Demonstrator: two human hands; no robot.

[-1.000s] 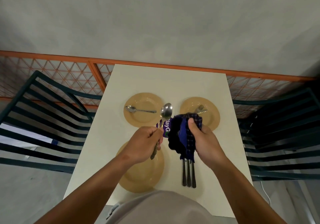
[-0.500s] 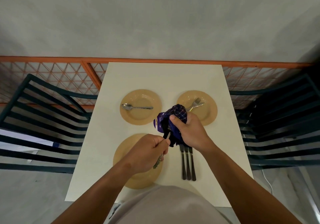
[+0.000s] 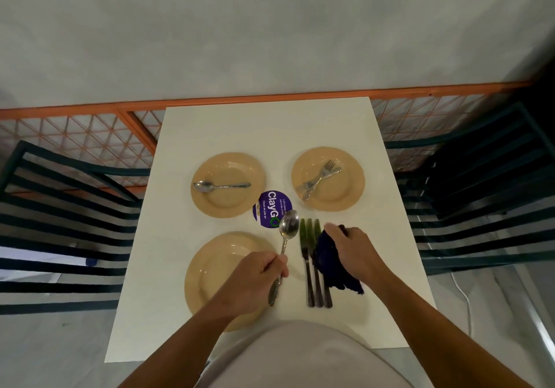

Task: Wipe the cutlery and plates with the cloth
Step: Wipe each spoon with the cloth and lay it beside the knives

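- Left hand (image 3: 255, 279) grips the spoon (image 3: 288, 226) by its handle at frame centre, bowl lifted off the table (image 3: 264, 129) — presumably for wiping.
- Right hand (image 3: 357, 252) clutches the dark cloth (image 3: 330, 264), right of centre, over 3 knives (image 3: 312, 267).
- 3 plates (image 3: 210, 267) lie nearby — 2 at the upper middle carry cutlery.

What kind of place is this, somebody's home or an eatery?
Probably a canteen or small eatery, not a home. The white table carries a round purple ClayGo sticker urging diners to clean up, slatted chairs flank it, and matching tan plates are laid out.
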